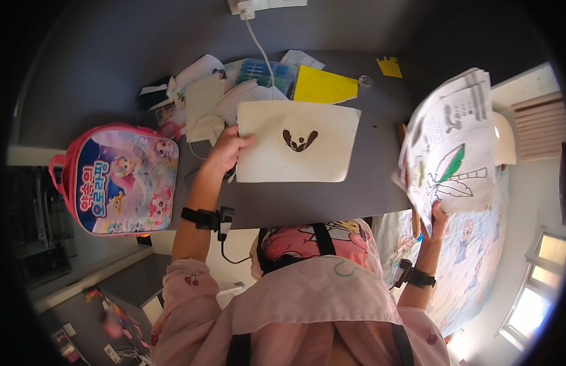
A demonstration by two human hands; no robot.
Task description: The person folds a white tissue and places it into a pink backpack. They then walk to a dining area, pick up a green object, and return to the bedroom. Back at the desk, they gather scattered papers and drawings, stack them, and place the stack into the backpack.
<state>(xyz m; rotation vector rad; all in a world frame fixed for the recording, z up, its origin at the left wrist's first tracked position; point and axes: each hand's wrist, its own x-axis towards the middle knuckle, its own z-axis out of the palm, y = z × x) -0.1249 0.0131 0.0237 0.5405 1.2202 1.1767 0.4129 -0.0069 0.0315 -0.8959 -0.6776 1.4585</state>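
My left hand (232, 145) grips the left edge of a cream sheet of paper (264, 160), with the thumb on its face. A dark brown curved mark with a small dot shows in the sheet's middle. At the right, my right hand (437, 220) holds a bundle of white printed sheets (466, 132) by the lower end, raised beside the desk. Its facing page has a line drawing of leaves, one coloured green, and some printed writing. The bundle's far side is hidden. Black bands with small devices circle both forearms.
The grey desk (287, 201) carries a pink cartoon backpack (127, 183) at the left. Behind the cream sheet lie a torn yellow paper (324, 84), a blue plastic case (264, 71), loose papers (203, 98) and a white cable (260, 39). A bed with a patterned cover (466, 261) is at the right.
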